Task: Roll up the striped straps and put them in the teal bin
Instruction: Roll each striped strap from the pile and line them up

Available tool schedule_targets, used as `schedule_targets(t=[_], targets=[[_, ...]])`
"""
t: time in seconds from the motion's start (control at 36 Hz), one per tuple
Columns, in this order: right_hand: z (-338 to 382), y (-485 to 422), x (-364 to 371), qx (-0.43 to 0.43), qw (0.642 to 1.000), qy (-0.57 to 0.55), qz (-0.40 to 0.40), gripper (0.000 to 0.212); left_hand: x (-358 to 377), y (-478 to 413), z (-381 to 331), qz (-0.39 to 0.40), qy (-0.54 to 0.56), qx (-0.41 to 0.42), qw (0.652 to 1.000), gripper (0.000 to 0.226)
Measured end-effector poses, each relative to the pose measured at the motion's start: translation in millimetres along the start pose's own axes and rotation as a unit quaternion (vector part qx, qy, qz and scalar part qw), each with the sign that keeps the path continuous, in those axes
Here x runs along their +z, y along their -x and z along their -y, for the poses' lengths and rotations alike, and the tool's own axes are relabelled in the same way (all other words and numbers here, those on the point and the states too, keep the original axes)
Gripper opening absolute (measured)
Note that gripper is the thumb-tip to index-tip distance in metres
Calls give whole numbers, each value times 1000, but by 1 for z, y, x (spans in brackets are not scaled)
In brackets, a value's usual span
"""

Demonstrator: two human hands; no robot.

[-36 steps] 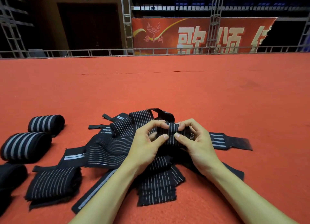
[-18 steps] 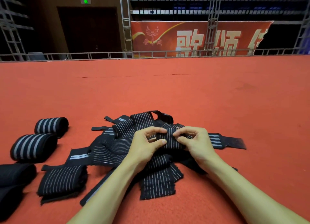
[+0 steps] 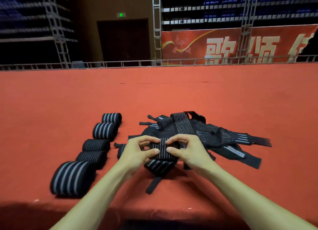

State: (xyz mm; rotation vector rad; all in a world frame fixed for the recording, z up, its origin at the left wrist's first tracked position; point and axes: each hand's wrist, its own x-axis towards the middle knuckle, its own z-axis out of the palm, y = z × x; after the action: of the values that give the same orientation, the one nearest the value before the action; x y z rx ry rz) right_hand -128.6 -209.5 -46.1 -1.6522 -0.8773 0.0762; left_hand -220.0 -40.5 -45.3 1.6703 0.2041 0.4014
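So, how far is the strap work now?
Done: five rolled straps lie in a row on the left. In hand: the left hand and right hand grip a partly rolled strap. Left: the pile of loose straps behind it, and binning, since no teal bin is in view.

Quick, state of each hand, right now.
Left hand: closed, pinching the partly rolled striped strap.
Right hand: closed, pinching the same strap from the other side.
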Motion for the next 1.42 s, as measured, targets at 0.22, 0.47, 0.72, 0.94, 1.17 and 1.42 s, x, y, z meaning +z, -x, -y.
schedule_targets(t=[0.22,0.47,0.72,0.94,1.17,1.42], targets=[[-3,2,78,29,998,52,32,25,-62,33,8,-46,-84,-40,995,28],[-1,-2,109,35,990,122,55,27,-84,35,17,-49,-225,-40,972,27],[6,-7,101,-11,933,324,154,20,-85,31,19,-9,-370,-24,929,24],[2,-1,107,3,949,291,124,20,-84,21,11,32,-499,1,866,27],[-2,2,110,30,959,265,95,21,-87,15,6,68,-503,-8,861,27],[0,2,105,14,963,256,78,23,-92,9,0,93,-507,6,857,26]])
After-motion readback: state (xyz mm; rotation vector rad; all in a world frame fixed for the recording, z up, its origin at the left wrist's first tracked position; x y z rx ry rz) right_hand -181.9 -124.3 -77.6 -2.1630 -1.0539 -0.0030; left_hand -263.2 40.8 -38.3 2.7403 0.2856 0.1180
